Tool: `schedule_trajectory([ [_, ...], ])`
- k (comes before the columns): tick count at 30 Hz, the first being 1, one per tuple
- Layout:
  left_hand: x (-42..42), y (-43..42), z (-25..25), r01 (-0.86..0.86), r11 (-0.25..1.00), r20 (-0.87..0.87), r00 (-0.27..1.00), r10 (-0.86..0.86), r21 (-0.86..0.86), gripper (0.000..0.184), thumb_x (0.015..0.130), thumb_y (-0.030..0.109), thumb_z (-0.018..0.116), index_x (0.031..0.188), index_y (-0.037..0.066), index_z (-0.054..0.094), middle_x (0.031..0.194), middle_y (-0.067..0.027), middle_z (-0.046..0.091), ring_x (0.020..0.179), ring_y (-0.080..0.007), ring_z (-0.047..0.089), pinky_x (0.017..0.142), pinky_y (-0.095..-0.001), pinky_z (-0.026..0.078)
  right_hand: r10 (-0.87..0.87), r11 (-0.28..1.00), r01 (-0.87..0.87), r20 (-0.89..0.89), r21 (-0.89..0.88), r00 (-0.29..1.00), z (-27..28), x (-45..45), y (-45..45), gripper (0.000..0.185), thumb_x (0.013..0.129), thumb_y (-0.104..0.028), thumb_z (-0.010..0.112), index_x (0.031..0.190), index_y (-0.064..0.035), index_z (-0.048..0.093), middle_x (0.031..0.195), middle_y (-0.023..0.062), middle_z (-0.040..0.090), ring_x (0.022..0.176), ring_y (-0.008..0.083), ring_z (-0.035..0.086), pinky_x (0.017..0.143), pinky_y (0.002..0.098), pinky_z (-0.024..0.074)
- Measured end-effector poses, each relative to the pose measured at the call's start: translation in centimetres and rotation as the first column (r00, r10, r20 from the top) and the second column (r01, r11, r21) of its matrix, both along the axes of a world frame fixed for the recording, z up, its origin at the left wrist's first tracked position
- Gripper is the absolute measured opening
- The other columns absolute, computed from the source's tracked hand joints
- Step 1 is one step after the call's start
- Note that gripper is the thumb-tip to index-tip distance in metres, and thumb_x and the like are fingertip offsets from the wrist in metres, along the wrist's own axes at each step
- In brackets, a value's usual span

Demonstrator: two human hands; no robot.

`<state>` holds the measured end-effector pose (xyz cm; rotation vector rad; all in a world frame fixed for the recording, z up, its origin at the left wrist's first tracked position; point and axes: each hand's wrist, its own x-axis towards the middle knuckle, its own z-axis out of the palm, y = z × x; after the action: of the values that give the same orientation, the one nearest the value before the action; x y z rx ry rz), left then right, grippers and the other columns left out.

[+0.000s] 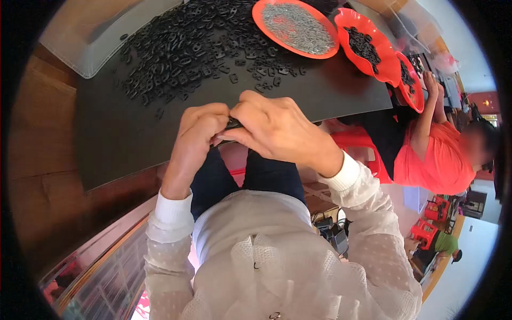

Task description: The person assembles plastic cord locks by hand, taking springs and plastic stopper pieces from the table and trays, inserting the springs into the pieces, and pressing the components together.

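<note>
My left hand (pixel 198 130) and my right hand (pixel 280 128) meet at the near edge of the dark table, fingers curled and fingertips close together. Pinched between them is a small black piece (pixel 232 123), mostly covered by the fingers. It looks like the loose black plastic pieces (pixel 184 58) with holes that lie heaped across the table beyond my hands. A few single pieces (pixel 233 78) have strayed from the heap toward my right hand. Farther off, an orange-red plate (pixel 258 17) holds many small silvery metal pins (pixel 298 29).
A red scalloped dish (pixel 341 21) and another red dish (pixel 419 98) hold black pieces at the right. A clear plastic bin (pixel 85 64) stands at the far left. Along the right side sits a person in an orange-red shirt (pixel 437 160); another in green (pixel 445 242) is farther away.
</note>
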<state>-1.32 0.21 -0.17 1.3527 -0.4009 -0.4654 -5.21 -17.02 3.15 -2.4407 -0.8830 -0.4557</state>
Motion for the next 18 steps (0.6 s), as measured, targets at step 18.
schedule_trajectory([
  [18,0.2,0.3,1.2,0.078,0.997,-0.14,0.987,-0.074,0.022,0.023,0.081,0.012,0.043,0.06,0.005,0.038,0.058,0.0044,0.031,0.055,-0.0049,0.026,0.049,-0.0256,0.021,0.072,0.963,-0.003,-0.25,0.268,0.966,0.1,0.4,-0.9,0.02,0.086,-0.019,0.062,0.087,-0.0004,0.055,0.076,0.0133,0.054,0.061,0.0328,0.055,0.053,0.0369,0.0445],
])
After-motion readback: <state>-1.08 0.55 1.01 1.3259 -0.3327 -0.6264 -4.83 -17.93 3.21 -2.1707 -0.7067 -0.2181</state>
